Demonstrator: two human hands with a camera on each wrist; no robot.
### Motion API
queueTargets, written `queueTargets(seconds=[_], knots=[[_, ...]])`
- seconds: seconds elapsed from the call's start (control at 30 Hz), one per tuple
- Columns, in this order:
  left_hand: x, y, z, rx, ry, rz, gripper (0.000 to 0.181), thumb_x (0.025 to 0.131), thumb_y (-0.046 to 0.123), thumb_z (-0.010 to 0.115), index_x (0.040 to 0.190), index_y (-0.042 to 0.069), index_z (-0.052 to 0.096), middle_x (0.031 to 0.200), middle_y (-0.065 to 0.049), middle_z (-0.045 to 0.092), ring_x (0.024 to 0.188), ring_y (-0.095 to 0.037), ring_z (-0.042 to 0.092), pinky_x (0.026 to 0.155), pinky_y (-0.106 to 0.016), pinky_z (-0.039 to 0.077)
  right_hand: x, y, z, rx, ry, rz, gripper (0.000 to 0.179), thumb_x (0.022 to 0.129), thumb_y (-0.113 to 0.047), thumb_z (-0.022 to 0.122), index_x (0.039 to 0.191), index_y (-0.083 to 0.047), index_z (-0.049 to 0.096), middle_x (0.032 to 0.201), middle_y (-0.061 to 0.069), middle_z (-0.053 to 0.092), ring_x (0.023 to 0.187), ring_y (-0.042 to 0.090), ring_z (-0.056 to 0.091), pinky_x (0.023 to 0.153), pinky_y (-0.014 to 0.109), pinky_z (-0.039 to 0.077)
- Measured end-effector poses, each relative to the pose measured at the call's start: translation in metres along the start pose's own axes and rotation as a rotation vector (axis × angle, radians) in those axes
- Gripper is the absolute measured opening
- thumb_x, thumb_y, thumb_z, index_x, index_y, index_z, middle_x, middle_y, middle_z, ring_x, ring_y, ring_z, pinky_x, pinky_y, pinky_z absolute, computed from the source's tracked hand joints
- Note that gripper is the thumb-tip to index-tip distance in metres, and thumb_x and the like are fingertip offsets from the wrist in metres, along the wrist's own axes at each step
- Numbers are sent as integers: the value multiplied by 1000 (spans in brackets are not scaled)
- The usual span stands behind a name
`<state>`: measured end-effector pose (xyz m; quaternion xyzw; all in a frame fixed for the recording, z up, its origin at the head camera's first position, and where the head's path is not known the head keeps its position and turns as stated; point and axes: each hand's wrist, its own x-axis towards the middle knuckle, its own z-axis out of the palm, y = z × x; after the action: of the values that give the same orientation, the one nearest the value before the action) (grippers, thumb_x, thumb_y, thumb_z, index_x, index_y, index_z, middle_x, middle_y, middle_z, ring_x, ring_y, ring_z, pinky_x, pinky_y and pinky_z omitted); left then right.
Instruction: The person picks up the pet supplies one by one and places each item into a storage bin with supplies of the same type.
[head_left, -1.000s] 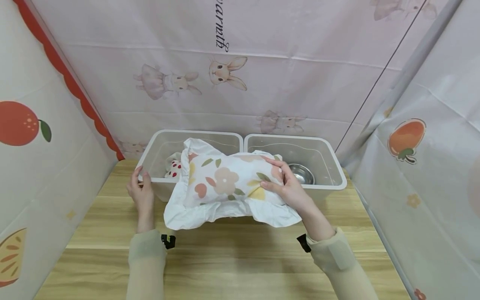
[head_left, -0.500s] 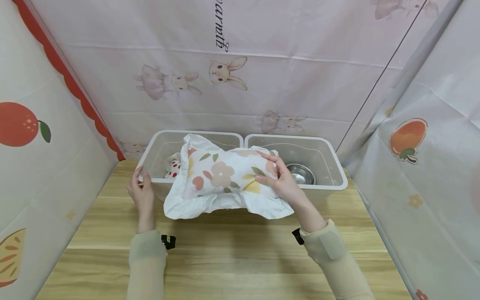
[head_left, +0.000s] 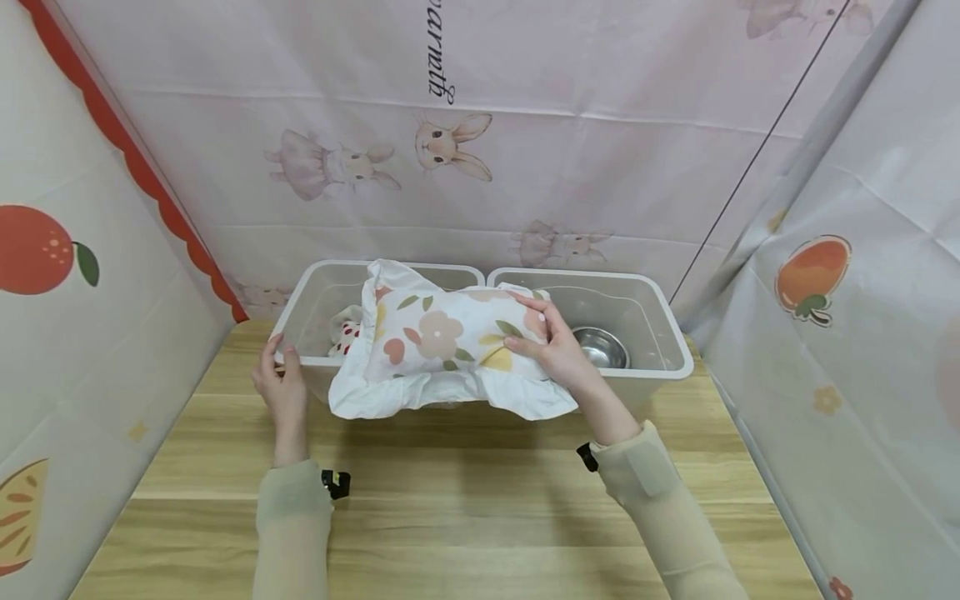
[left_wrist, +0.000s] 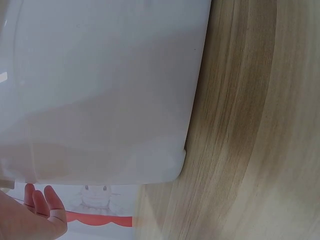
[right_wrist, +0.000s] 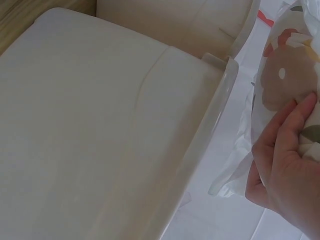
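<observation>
A white pillow with a floral print and ruffled edge (head_left: 438, 337) is held above the front edges of two plastic bins. My right hand (head_left: 558, 348) grips its right end, thumb on the printed face; the right wrist view shows curled fingers on the pillow (right_wrist: 280, 75). At the front left corner of the left bin (head_left: 311, 361), my left hand (head_left: 285, 392) holds the rim between thumb and fingers. Inside that bin, partly behind the ruffle, lies a white cloth item with red spots (head_left: 347, 337). The right bin (head_left: 660, 373) contains a shiny metal bowl (head_left: 602, 348).
Both bins stand side by side at the back of a wooden table (head_left: 480, 517), close to a rabbit-print backdrop (head_left: 480, 183). Printed sheets flank the table on the left (head_left: 90, 350) and right (head_left: 862, 400).
My right hand has moved the pillow slightly away from me and to the left, over the bins. The left hand has stayed on the rim.
</observation>
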<state>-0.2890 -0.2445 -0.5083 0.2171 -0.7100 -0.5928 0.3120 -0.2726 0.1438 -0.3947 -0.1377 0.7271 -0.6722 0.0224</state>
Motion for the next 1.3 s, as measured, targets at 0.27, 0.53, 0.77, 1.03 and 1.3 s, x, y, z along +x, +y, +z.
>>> queueTargets(seconds=[0.27,0.53,0.77,1.03,1.3], knots=[[1,-1,1,-25,-1,24,40,100,34,52,135,15,57,99,9,30,82,-4,36,75,-23,31,13,1,4,15,-6,4,64,86,-2,71,142,-16,43,140,11,49,107,18,54,88,24,46],[1,-1,2,-35,-17,14,41,100,35,51,136,16,56,99,9,29,81,-5,36,74,-23,31,28,1,7,38,9,14,64,87,0,70,142,-14,41,144,10,45,110,17,52,89,23,46],[0,1,2,-25,-25,3,41,101,36,50,137,18,55,100,9,29,83,-5,37,74,-24,32,40,3,10,42,30,37,63,88,-1,69,143,-15,42,146,7,43,112,19,51,88,24,46],[0,2,0,-16,-14,-1,41,101,36,50,137,19,55,101,9,30,84,-5,36,75,-24,32,59,11,22,37,34,38,61,86,-2,72,139,-14,43,145,6,43,116,19,50,91,27,45],[-2,3,-3,-9,-36,-14,43,101,38,48,140,20,53,102,9,29,84,-6,36,73,-25,33,73,15,30,42,50,73,62,85,-4,73,139,-18,45,144,6,41,119,20,48,100,33,40]])
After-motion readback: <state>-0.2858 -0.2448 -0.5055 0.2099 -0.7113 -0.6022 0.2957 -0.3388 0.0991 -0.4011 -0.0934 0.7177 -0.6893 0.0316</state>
